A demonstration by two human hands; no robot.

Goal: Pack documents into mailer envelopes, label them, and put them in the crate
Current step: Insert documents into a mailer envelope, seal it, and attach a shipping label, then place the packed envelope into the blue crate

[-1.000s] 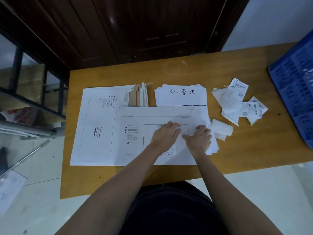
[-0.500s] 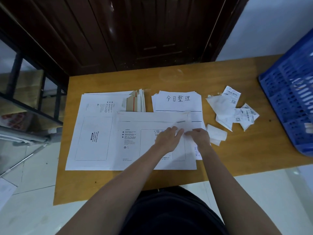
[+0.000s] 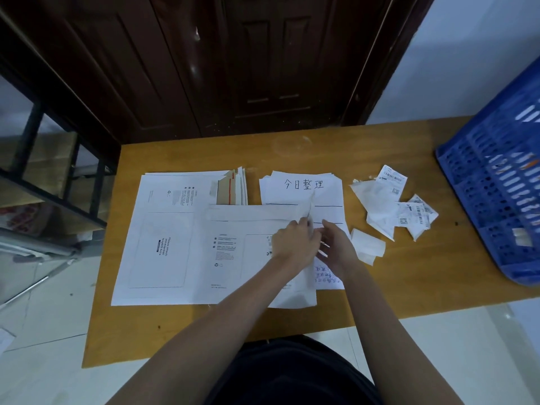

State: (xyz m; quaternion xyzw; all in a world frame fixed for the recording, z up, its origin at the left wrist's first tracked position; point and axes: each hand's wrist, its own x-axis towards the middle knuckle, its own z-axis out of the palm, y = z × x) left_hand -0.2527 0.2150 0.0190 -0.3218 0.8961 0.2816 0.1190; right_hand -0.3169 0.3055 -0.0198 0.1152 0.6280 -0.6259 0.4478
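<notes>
A white mailer envelope (image 3: pixel 248 258) lies flat in the middle of the wooden table (image 3: pixel 438 276). My left hand (image 3: pixel 295 244) is over its upper right part and pinches a thin translucent strip (image 3: pixel 311 204) that rises from the flap edge. My right hand (image 3: pixel 336 249) hovers just beside it with curved fingers; whether it holds anything is unclear. A sheet with blue handwriting (image 3: pixel 327 277) pokes out at the envelope's right edge. Behind lies a stack of documents (image 3: pixel 304 185) with black handwritten characters. The blue crate (image 3: pixel 496 185) stands at the right.
More white mailers (image 3: pixel 163 244) lie stacked at the left, with opened flaps (image 3: pixel 230 188) behind them. Crumpled label papers (image 3: pixel 391 206) and a small white folded piece (image 3: pixel 366 247) lie between the documents and the crate. A dark wooden door stands behind the table, a metal rack at the left.
Both hands pressed flat on the envelope before. Now my left hand has lifted and pulls a thin strip up from the flap, and my right hand has risen off the paper.
</notes>
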